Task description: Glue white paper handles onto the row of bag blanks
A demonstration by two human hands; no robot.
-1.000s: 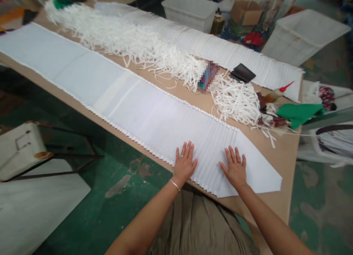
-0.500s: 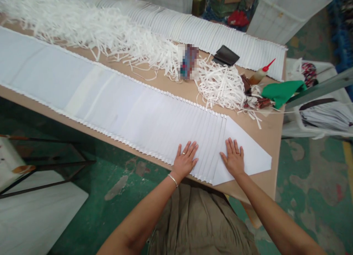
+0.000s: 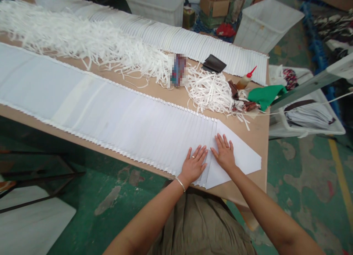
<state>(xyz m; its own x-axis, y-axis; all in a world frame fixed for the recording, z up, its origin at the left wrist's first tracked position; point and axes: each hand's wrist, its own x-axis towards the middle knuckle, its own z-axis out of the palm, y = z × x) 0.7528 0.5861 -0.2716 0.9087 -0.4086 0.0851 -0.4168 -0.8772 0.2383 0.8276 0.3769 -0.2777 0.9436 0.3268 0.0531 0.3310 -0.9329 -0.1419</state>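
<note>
A long row of overlapping white sheets (image 3: 124, 115) runs along the near side of the table, with small folded tabs along both edges. My left hand (image 3: 193, 163) lies flat on the overlapping sheets near the row's right end, fingers spread. My right hand (image 3: 224, 152) rests with its fingers outstretched on the end white sheet (image 3: 244, 152), which has a pointed shape and sticks out past the others. Neither hand holds anything. Under the palms the sheets are hidden.
Behind the row lie a heap of white strips (image 3: 93, 41), a black folded piece (image 3: 214, 64), a red-tipped bottle (image 3: 245, 80) and a green cloth (image 3: 266, 96). A second row of sheets (image 3: 193, 41) lies farther back. Bins (image 3: 264, 25) stand beyond the brown table (image 3: 255, 185).
My left hand has slid rightward along the sheets, closer to my right hand. My right hand stays on the pointed end sheet. The camera view has shifted a little.
</note>
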